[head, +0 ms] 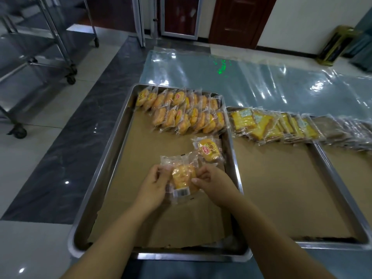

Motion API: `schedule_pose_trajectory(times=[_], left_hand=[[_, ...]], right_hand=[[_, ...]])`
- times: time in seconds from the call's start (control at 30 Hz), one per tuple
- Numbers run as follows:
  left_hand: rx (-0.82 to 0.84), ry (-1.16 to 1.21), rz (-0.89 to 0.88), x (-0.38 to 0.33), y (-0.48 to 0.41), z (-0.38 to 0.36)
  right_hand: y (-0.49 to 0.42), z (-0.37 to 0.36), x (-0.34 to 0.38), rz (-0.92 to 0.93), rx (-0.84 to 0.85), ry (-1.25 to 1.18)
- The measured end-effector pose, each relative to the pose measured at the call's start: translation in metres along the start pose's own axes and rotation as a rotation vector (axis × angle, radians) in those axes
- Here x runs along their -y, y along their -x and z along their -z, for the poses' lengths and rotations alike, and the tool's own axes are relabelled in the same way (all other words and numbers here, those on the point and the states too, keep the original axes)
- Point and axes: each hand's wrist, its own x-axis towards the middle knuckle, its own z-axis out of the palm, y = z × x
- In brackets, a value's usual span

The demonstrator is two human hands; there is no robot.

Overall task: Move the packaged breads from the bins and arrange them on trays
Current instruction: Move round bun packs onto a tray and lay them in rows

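Gripping one packaged bread between two bare hands, a person leans over the nearer of two steel trays set side by side on a clear plastic sheet.

At far left a metal rack stands on castors on the tiled floor. The left tray, lined with brown paper, carries two overlapping rows of yellow round breads along its far end. The packs are shingled too tightly for a sure count. One further pack lies alone and label-up against the tray's right wall.

The left hand reaches in from the lower left, forearm bare, its fingers curled round the wrapper's left edge. The held bread sits between the two hands, label end toward the camera, over the paper right of the tray's middle. It is just this side of the lone pack. The right hand comes in from the lower right, with thumb and fingertips pinching the wrapper's right edge. Each grip is closed on the same pack.

To the right, the second tray, also paper-lined, holds a single row of flat packs across its far end. Yellow slices come first, then brown ones running off the edge of the picture. Beyond the sheet are a dark wooden door and a gold-coloured bin by the wall.
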Motion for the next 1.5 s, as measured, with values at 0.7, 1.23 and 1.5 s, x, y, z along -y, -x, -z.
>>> schedule_pose_trajectory(times=[0.7,1.23,1.5], left_hand=[[0.140,-0.909,-0.500,0.028,0.022,0.045],[0.003,-0.800,-0.306,0.049,0.018,0.044],[0.026,-0.850,-0.332,0.043,0.013,0.046]], right_hand=[[0.027,0.016,-0.034,0.254,-0.432,0.362],[0.037,0.005,-0.039,0.005,-0.128,0.410],[0.036,-0.019,-0.031,0.090,-0.081,0.667]])
